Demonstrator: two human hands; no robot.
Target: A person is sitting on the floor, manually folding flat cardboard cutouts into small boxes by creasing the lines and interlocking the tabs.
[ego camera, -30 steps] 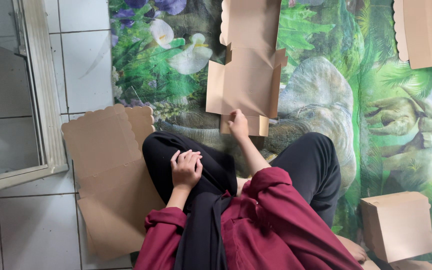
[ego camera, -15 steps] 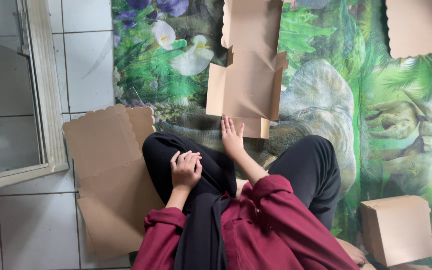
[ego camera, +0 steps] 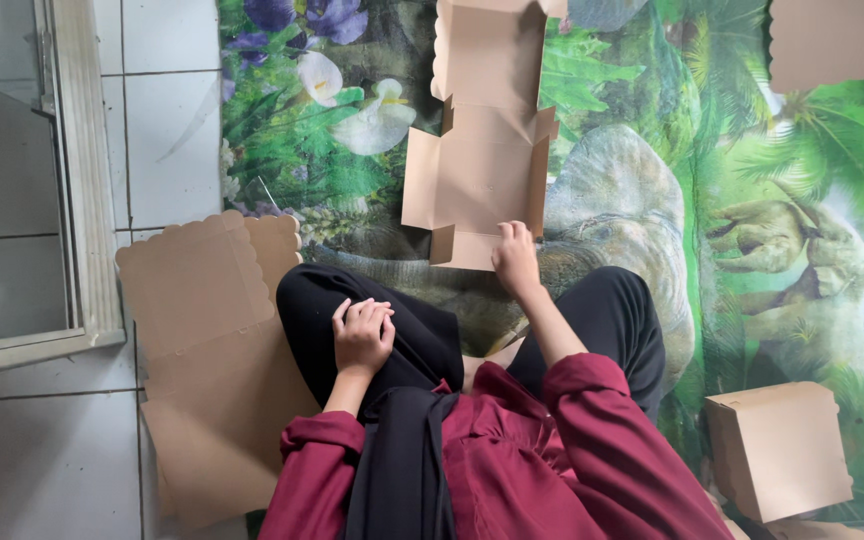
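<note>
Right hand (ego camera: 515, 258) on the near flap of the flat cardboard box blank (ego camera: 482, 150), fingers loosely spread, pressing rather than gripping. Blank on the printed mat (ego camera: 652, 200), long axis running straight away from the body. Left hand (ego camera: 362, 335) curled on the knee, empty, farther off.

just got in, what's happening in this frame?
A person in a maroon top and black trousers sits on a printed mat with a jungle picture. The right hand rests on the near edge of a partly unfolded flat cardboard box lying on the mat in front. The left hand lies curled on the left knee, holding nothing. A stack of flat box blanks sits on the tiled floor to the left, and an assembled closed box stands at the right.
</note>
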